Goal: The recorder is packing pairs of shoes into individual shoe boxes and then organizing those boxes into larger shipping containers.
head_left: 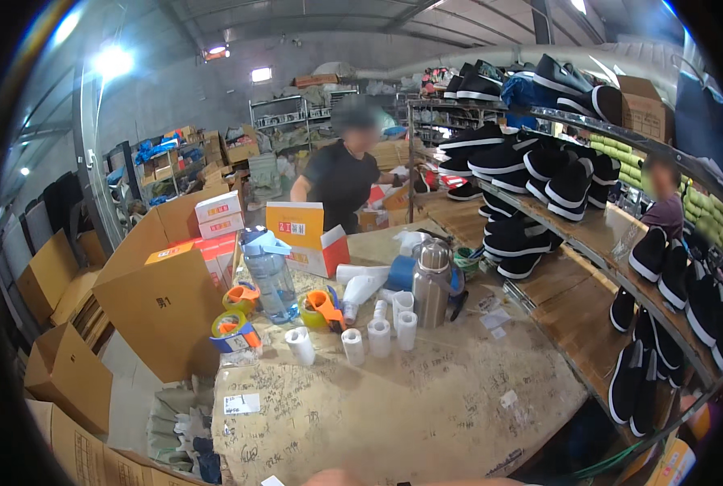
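Observation:
At the lower edge, a blurred bit of skin (339,478) shows over the near side of the worktable (361,405); it seems to be my left hand or forearm, fingers hidden. A white slip (272,480) lies close beside it. My right hand cannot be made out. Farther up the table stand several small white label rolls (353,347), two tape dispensers (322,309) with orange parts, a clear blue water bottle (270,279) and a steel flask (432,283). An orange and white shoebox (296,235) sits behind the bottle.
Racks of black shoes with white soles (568,190) line the right side. Large cardboard cartons (163,308) stand at the left, one holding shoeboxes (219,215). Across the table is a co-worker in dark clothes (341,178); another person (663,198) is behind the rack.

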Demonstrator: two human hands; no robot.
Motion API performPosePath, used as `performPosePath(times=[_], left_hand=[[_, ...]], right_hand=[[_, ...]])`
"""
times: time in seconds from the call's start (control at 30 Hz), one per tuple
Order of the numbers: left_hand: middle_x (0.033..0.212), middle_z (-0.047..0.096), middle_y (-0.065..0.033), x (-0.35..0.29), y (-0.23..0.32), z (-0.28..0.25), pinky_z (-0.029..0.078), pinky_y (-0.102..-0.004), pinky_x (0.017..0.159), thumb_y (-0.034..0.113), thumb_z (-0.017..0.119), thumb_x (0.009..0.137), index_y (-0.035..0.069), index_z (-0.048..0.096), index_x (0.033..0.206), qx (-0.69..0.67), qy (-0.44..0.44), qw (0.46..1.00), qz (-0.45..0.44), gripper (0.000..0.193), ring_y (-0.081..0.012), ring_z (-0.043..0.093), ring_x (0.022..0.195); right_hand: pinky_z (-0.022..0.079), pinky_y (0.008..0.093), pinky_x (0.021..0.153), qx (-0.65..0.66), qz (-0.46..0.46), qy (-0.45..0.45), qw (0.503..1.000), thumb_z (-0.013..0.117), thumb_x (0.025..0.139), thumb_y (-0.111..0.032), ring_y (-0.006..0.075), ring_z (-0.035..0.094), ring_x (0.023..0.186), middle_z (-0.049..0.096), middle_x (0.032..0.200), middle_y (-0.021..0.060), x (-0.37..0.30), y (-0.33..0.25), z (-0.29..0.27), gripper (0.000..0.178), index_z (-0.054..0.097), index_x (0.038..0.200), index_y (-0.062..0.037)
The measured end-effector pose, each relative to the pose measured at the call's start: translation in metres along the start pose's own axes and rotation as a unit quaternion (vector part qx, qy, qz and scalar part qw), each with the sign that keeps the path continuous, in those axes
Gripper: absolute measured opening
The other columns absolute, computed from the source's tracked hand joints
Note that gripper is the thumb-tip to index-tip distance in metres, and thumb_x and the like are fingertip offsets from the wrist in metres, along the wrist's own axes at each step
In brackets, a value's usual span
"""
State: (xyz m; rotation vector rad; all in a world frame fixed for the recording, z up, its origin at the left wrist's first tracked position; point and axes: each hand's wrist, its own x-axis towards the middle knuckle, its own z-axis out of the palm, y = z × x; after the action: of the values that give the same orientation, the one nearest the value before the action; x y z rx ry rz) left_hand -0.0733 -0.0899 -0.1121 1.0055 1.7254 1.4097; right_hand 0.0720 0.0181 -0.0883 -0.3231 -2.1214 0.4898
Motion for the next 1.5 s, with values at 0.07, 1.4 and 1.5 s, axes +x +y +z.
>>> performPosePath(times=[0.07,1.4,1.5], left_hand=[[0.092,0.064,-0.0094,0.011,-0.006,0.01,0.046,-0.0324,0.076,0.013,0.057,0.093,-0.005,0.062,0.1,0.017,0.0,1.0,0.015,0.021,-0.0183,0.057,0.084],[0.12,0.058,-0.0132,-0.157,-0.065,-0.082,0.049,-0.0331,0.09,0.005,0.067,0.082,-0.004,0.049,0.129,-0.181,0.153,0.971,-0.027,0.052,-0.0203,0.058,0.107],[0.115,0.06,-0.0118,-0.152,-0.053,-0.092,0.051,-0.0323,0.087,0.003,0.069,0.081,-0.004,0.05,0.125,-0.2,0.143,0.967,-0.071,0.049,-0.0196,0.06,0.102]], right_hand=[[0.046,0.0353,0.056,-0.025,-0.015,-0.007,1.0,0.066,0.074,-0.018,0.0251,0.059,0.063,0.061,0.071,0.0062,-0.002,0.017,-0.009,0.039,0.065,0.113,-0.0149],[0.049,0.0242,0.048,0.637,0.358,0.168,0.662,0.072,0.078,-0.001,0.0132,0.061,0.068,0.06,0.088,0.0084,0.209,-0.142,0.183,0.072,0.018,0.125,-0.0095],[0.05,0.0334,0.062,0.208,0.216,0.024,0.954,0.077,0.075,-0.009,0.0231,0.063,0.078,0.061,0.095,0.0112,0.191,-0.134,0.188,0.071,0.031,0.13,-0.0073]])
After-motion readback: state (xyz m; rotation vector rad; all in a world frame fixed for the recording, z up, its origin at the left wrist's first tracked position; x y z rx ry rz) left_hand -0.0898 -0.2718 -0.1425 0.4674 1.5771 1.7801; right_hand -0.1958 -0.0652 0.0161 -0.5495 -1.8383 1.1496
